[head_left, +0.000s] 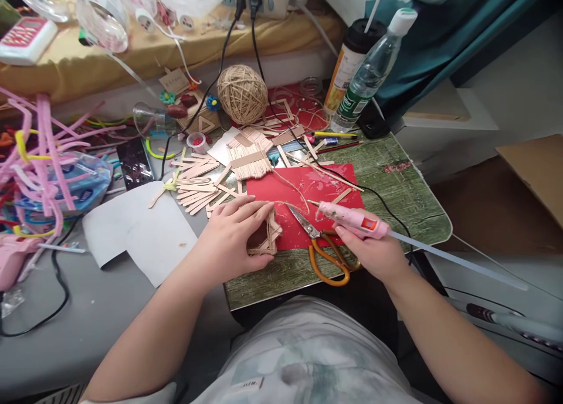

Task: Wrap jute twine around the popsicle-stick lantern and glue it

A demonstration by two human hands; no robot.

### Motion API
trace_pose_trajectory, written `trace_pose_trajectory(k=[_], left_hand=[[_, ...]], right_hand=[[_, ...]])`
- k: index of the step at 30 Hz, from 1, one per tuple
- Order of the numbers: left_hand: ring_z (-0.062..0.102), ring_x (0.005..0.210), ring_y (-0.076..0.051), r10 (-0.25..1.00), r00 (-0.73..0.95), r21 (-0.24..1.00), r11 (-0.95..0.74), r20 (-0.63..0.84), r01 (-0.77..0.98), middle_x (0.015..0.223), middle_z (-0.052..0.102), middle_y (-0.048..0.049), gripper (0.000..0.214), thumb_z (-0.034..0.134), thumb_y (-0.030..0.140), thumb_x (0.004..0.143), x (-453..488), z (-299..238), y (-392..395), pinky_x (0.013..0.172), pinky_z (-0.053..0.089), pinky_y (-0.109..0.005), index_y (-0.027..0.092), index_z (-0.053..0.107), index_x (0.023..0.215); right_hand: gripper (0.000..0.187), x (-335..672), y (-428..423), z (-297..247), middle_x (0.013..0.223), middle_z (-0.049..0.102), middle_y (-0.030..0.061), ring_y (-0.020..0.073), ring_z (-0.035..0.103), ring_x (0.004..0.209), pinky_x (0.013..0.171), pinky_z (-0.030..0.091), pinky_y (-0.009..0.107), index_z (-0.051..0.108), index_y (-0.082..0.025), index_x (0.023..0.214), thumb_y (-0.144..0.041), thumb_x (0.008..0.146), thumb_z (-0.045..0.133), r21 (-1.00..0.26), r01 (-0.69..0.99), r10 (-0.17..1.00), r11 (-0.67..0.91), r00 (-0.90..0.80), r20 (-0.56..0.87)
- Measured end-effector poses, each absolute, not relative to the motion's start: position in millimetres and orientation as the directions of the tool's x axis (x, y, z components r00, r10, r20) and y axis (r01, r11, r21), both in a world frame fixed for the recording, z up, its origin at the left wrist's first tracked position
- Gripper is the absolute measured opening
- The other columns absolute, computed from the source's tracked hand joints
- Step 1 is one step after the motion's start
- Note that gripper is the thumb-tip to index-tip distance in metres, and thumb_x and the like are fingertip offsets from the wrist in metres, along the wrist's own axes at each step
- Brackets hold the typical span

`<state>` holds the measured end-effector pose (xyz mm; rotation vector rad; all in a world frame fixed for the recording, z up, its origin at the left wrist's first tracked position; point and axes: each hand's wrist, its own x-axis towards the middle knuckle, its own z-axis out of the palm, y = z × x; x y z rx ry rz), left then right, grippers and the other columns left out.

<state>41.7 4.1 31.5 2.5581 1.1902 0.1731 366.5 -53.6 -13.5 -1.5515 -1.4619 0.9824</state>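
Observation:
My left hand is wrapped over a small box of craft sticks with twine along its edges, at the near left of a red sheet. Much of the box is hidden under my palm. In my right hand is a pink hot glue gun, its nozzle pointing left over the red sheet. A long translucent glue stick sticks out of its back. Scissors with orange handles lie between my hands, blades partly apart. A strand of twine trails across the red sheet towards the box.
Loose craft sticks and a twine ball lie behind my left hand. A water bottle and a lidded cup stand at the back right. Pink pipe cleaners are heaped at left. A black cord crosses the table.

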Motion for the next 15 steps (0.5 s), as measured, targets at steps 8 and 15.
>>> trace_pose_trajectory(k=[8,15], left_hand=[[0.044,0.151,-0.041,0.762,0.647,0.309,-0.610,-0.025,0.730,0.155,0.061,-0.0124,0.083,0.074,0.044,0.080,50.5,37.7,2.3,0.119,0.039,-0.058,0.026,0.049,0.158],[0.045,0.150,-0.040,0.754,0.657,0.329,-0.617,-0.015,0.715,0.155,0.061,-0.0122,0.086,0.076,0.047,0.080,50.0,37.4,3.2,0.122,0.039,-0.056,0.024,0.048,0.158]], right_hand=[[0.025,380.7,-60.0,-13.4,0.106,0.080,0.0075,0.0288,0.074,0.099,0.089,0.061,0.041,0.075,-0.024,0.116,-0.037,0.095,0.074,-0.919,0.384,0.996,-0.090,0.050,-0.077],[0.003,352.7,-80.9,1.2,0.088,0.071,0.0021,0.0195,0.066,0.078,0.072,0.051,0.032,0.070,-0.024,0.092,-0.027,0.093,0.070,-0.904,0.426,0.944,-0.039,-0.281,-0.173]])
